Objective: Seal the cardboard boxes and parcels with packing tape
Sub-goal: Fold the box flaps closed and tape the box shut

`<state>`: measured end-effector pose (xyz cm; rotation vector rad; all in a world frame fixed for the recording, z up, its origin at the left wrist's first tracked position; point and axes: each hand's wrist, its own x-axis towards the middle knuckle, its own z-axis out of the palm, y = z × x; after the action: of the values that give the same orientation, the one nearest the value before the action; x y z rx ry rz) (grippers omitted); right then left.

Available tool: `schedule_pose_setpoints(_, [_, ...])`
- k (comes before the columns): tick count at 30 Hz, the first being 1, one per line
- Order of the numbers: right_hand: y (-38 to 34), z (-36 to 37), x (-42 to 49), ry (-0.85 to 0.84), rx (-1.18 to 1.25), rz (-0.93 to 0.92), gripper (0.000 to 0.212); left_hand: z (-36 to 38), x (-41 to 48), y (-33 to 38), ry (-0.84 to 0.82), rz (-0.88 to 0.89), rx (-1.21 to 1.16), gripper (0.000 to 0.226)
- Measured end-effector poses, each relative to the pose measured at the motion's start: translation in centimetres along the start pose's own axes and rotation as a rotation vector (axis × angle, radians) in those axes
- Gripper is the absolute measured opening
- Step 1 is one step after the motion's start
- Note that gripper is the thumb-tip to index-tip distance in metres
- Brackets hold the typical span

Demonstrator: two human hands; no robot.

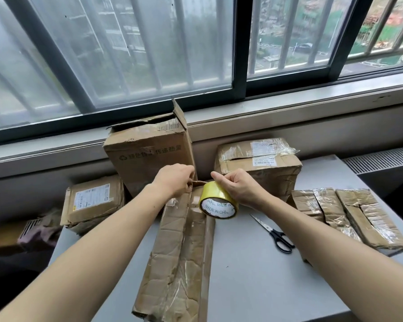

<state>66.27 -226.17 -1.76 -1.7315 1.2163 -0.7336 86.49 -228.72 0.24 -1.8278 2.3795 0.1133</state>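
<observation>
Step in hand: first strip on the long box (179, 252), which lies crumpled along the middle of the table (254, 287), running from near edge to far; its centre seam is not yet taped down, by the look.

Your left hand (173, 180) curls over the box's far end, fingers gripping the cardboard there; it appears to pin the free tape end, though the fingertips are hidden. Your right hand (241, 188) pinches the tape roll (218, 204), thumb on top, fingers round the far side; the roll hovers just above the box's far end, with a short strip running across to the left hand.

Scissors (273, 234) lie closed on the table just right of the box. A tall open box (149, 156) stands at the far edge behind your hands; a labelled parcel (93, 203) waits at the left edge.

Next move, as judged: anchor with the left hand; draw the roll toward the near edge along the seam, tape taut and centred; the crumpled board may wrinkle it; then cut.
</observation>
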Motion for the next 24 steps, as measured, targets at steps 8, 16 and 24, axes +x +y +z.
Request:
schedule_pose_setpoints(8, [0.0, -0.2, -0.5, -0.03, 0.053, 0.015, 0.063, -0.2, -0.1, -0.3, -0.238, -0.043, -0.138, 0.041])
schedule_pose_setpoints(16, [-0.4, -0.3, -0.7, -0.008, 0.097, 0.004, 0.061, 1.6, -0.7, 0.7, -0.035, -0.105, -0.019, 0.059])
schedule_pose_setpoints(24, [-0.7, 0.4, -0.9, -0.052, 0.027, -0.001, 0.06, 1.8, 0.0, 1.4, -0.107, -0.269, 0.066, 0.059])
